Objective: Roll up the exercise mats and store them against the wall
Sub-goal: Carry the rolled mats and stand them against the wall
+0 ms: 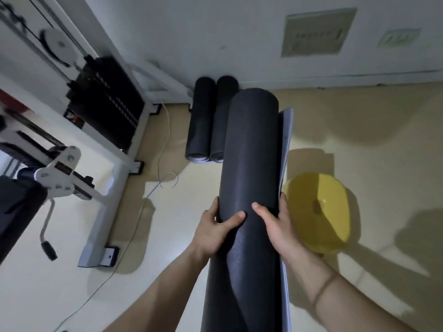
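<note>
Fingers (236,218) of both hands are curling round a long dark grey rolled exercise mat (249,152). The left hand (215,224) is gripping its left side with the thumb laid across the front. The right hand (275,224) is gripping its right side, thumb also on the front, the other fingers wrapping behind out of sight. The roll is pointing away from the person toward the far wall, its near end running out of view. Along its right edge a loose outer flap (287,135) with a paler grey underside is standing slightly away from the roll. Just right of the right hand, a round yellow plastic disc (318,207) is lying on the pale cream floor (371,144). Past the held roll, two more dark rolled mats (201,121) are lying side by side, touching each other, their far ends at the white wall (239,32). To the left, a white-framed weight machine with a black plate stack (105,101) is standing, and a thin pale cable (153,188) is trailing across the floor beside it.
</note>
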{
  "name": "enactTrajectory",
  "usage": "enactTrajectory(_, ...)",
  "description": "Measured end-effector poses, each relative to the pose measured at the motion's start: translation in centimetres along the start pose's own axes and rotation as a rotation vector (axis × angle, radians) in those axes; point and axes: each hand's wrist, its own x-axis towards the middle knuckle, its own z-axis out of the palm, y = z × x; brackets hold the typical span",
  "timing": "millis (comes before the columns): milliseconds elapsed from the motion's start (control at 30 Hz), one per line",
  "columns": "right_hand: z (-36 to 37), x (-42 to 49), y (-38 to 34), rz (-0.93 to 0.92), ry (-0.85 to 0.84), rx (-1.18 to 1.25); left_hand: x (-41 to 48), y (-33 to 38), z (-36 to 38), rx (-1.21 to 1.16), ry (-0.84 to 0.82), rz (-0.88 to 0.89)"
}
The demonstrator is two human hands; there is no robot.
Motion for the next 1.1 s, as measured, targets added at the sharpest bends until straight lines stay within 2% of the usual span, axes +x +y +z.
enactTrajectory(300,2.7,20.5,-9.1,0.021,0.070,0.010,21.7,6.8,-3.3,-0.014,-0.028,-0.032)
enactTrajectory(433,2.5,29.8,-10.8,0.087,0.125,-0.118,31.4,7.9,-2.3,-0.050,-0.062,-0.066)
enactTrajectory(567,2.0,40.2,-11.7,0.134,0.195,-0.156,43.2,6.6,-1.8,-0.076,-0.064,-0.149)
enactTrajectory(700,2.2,50.2,-14.3,0.143,0.187,-0.200,55.0,5.0,-2.0,-0.075,-0.104,-0.194)
enactTrajectory(867,2.9,64.1,-12.2,0.140,0.236,-0.218,66.7,3.6,-0.7,-0.166,-0.052,-0.216)
enactTrajectory(967,3.3,70.4,-10.7,0.148,0.227,-0.171,71.8,3.7,-0.7,-0.082,-0.013,-0.184)
enactTrajectory(1100,5.1,76.9,-8.2,0.161,0.215,-0.114,78.1,2.7,-0.9,0.232,0.008,-0.158)
